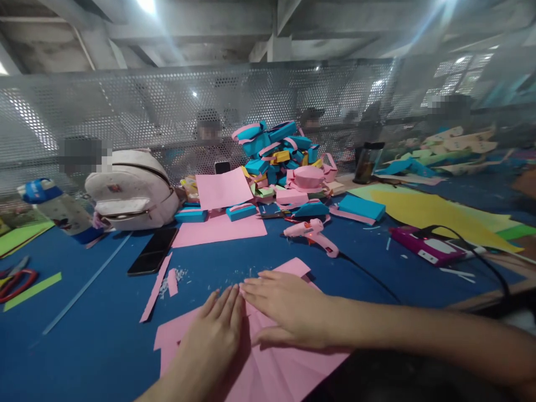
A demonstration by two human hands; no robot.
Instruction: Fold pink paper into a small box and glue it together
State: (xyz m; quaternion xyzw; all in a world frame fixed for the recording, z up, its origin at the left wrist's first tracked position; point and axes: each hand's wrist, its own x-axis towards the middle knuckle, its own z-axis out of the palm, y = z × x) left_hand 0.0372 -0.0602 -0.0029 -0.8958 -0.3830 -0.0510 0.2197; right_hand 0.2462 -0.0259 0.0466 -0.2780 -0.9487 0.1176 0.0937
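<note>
A creased sheet of pink paper (268,374) lies at the table's near edge, with notched flaps at its far right and left. My left hand (220,324) rests flat on it, fingers stretched forward. Beside it my right hand (288,307) also lies flat on the paper, its fingertips touching or nearly touching those of the left. Neither hand grasps anything. Beyond the right hand a pink hot glue gun (312,233) lies on its side with a black cord. Pink paper strips (157,290) and small white scraps are left of the sheet.
A heap of blue, pink and yellow paper pieces (280,151) stands at the back. Leftward are a phone (153,252), a white backpack (132,192), a bottle (62,209) and red-handled scissors (19,282). A purple power strip (427,245) and yellow sheets (439,215) lie right.
</note>
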